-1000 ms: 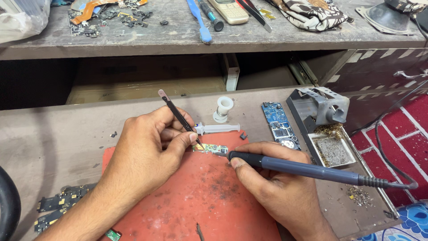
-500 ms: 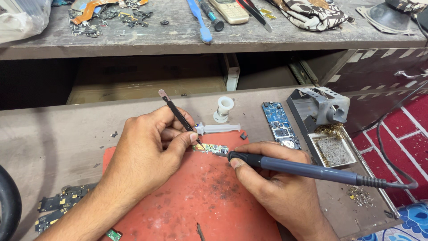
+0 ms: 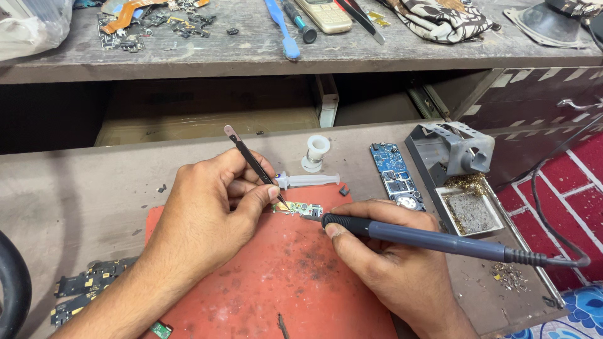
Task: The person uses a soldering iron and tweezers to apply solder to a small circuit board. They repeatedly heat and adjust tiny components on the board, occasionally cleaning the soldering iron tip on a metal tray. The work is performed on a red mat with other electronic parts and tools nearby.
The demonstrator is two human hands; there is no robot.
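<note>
My left hand (image 3: 210, 210) grips black tweezers (image 3: 250, 160) whose tips press down on a small green circuit board (image 3: 303, 208). That board lies at the top edge of a red work mat (image 3: 282, 276). My right hand (image 3: 392, 267) holds a dark blue soldering iron (image 3: 427, 238) like a pen, its tip touching the near right side of the small board. The iron's cable runs off to the right.
A white syringe (image 3: 308, 180) and a small white spool (image 3: 317, 150) lie behind the mat. A blue phone board (image 3: 394, 176) and a grey iron stand with sponge tray (image 3: 461, 182) sit at right. Dark board scraps (image 3: 85, 292) lie at lower left. The upper shelf (image 3: 301, 47) holds tools and a phone.
</note>
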